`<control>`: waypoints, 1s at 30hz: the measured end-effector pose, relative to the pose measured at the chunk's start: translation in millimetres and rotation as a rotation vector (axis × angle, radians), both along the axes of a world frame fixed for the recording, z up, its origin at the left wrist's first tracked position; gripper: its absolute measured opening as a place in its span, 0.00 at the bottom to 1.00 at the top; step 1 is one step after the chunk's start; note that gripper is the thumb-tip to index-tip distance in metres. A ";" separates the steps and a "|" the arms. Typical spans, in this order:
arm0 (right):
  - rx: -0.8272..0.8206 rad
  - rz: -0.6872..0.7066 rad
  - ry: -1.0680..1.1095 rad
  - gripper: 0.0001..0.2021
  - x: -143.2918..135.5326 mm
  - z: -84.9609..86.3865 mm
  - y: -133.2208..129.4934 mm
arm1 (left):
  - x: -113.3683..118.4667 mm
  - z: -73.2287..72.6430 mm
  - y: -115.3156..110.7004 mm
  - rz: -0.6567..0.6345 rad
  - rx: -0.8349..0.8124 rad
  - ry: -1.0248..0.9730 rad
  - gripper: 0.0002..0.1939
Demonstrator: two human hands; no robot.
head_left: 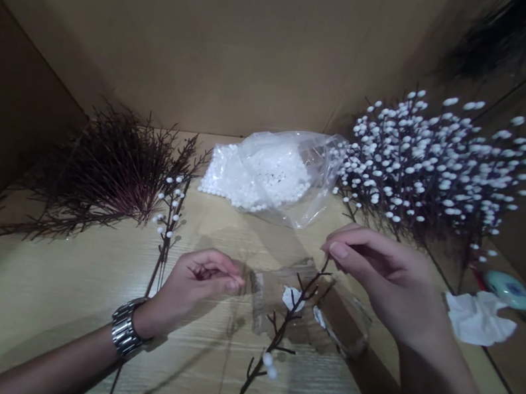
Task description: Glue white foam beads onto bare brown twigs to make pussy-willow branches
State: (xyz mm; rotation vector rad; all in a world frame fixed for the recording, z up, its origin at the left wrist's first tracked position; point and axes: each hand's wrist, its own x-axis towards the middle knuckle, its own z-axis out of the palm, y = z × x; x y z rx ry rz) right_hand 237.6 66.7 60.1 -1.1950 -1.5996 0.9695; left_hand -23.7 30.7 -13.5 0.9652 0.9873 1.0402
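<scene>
My right hand (380, 277) pinches the top tip of a brown artificial twig (278, 337) between thumb and forefinger. The twig slants down to the lower edge of the view, with bare side shoots and a pair of white berries (269, 365) low on its stem. To the left of the twig, and apart from it, is my left hand (202, 275), wearing a metal wristwatch (126, 327). Its thumb and fingertips are pressed together; whatever may be between them is too small to make out. Behind the twig lies a torn piece of cardboard (269, 306) with white patches.
A clear plastic bag of white berries (267, 174) lies at the back. Bare brown twigs (107, 164) are heaped left, with a berried sprig (171, 208) beside them. Many white-berried branches (440, 163) stand right, near crumpled tissue (479, 319) and a teal object (509, 290). Cardboard walls (208, 40) enclose the table.
</scene>
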 end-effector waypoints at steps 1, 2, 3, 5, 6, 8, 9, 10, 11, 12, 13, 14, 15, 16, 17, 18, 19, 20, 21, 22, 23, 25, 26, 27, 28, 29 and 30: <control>0.001 0.001 0.002 0.07 -0.4 0.1 -0.1 | -0.7 -0.9 -0.3 -0.004 -0.001 -0.023 0.11; 0.001 0.001 0.002 0.07 -0.7 0.1 -0.3 | -1.3 -1.5 -0.9 -0.008 0.002 -0.039 0.12; 0.000 0.000 0.002 0.07 -0.8 0.2 -0.5 | -1.8 -1.6 -1.7 -0.014 0.003 -0.051 0.13; -0.003 -0.003 -0.004 0.07 -0.9 0.6 -0.9 | -2.3 0.6 -3.8 -0.031 0.004 -0.108 0.13; -0.005 -0.001 -0.008 0.06 -0.8 1.1 -1.1 | -2.1 2.9 -4.9 -0.047 0.002 -0.159 0.13; -0.009 0.010 -0.018 0.07 -0.3 2.5 -1.6 | -1.1 9.7 -7.1 -0.085 0.003 -0.289 0.11; -0.007 0.017 -0.024 0.07 0.1 3.2 -1.9 | -0.3 13.9 -8.1 -0.104 0.007 -0.351 0.11; -0.001 0.022 -0.030 0.07 0.6 3.9 -2.2 | 0.4 18.4 -9.0 -0.120 0.013 -0.400 0.11; 0.008 0.024 -0.037 0.07 1.3 4.3 -2.4 | 1.1 23.0 -9.9 -0.133 0.017 -0.439 0.12; 0.019 0.025 -0.046 0.07 2.1 4.4 -2.7 | 1.7 27.5 -10.8 -0.144 0.018 -0.477 0.14; 0.027 0.026 -0.057 0.07 3.0 4.0 -2.9 | 2.3 31.8 -11.9 -0.154 0.011 -0.514 0.15; 0.033 0.025 -0.066 0.07 4.0 3.1 -2.9 | 2.8 35.8 -13.0 -0.163 -0.004 -0.555 0.17; 0.039 0.024 -0.074 0.07 4.9 1.8 -2.9 | 3.3 39.4 -14.2 -0.170 -0.025 -0.597 0.18; 0.044 0.021 -0.078 0.07 5.7 0.1 -2.8 | 3.9 42.8 -15.6 -0.172 -0.049 -0.639 0.20; 0.051 0.021 -0.080 0.07 6.3 -1.9 -2.5 | 4.6 45.8 -17.1 -0.169 -0.073 -0.682 0.21; 0.059 0.021 -0.078 0.07 6.8 -4.0 -2.1 | 5.4 48.6 -18.8 -0.164 -0.096 -0.727 0.22; 0.066 0.021 -0.074 0.07 7.2 -6.1 -1.6 | 6.4 51.1 -20.6 -0.158 -0.116 -0.773 0.23; 0.072 0.024 -0.071 0.07 7.5 -8.1 -1.2 | 7.5 53.5 -22.6 -0.157 -0.134 -0.818 0.23; 0.075 0.026 -0.068 0.08 7.8 -10.1 -0.8 | 8.7 55.6 -24.5 -0.155 -0.153 -0.857 0.23; 0.075 0.021 -0.065 0.08 8.2 -12.0 -0.5 | 9.8 57.5 -26.4 -0.155 -0.169 -0.892 0.23; 0.069 0.014 -0.065 0.08 8.7 -13.7 -0.3 | 10.7 59.2 -28.1 -0.158 -0.184 -0.925 0.22; 0.039 -0.006 -0.078 0.09 9.6 -16.5 -0.4 | 11.9 62.2 -30.6 -0.176 -0.210 -0.990 0.22; 0.017 -0.014 -0.087 0.10 9.9 -17.5 -0.5 | 12.3 63.5 -31.3 -0.190 -0.219 -1.023 0.22; -0.007 -0.020 -0.099 0.11 10.0 -18.1 -0.7 | 12.5 64.9 -31.6 -0.209 -0.227 -1.055 0.22; -0.026 -0.022 -0.109 0.11 10.0 -18.5 -0.9 | 12.7 66.1 -31.6 -0.235 -0.230 -1.080 0.22; -0.037 -0.020 -0.115 0.11 9.9 -18.5 -1.1 | 12.8 67.4 -31.4 -0.260 -0.231 -1.096 0.22; -0.038 -0.021 -0.116 0.11 9.8 -18.3 -1.1 | 13.1 68.5 -31.1 -0.284 -0.225 -1.106 0.22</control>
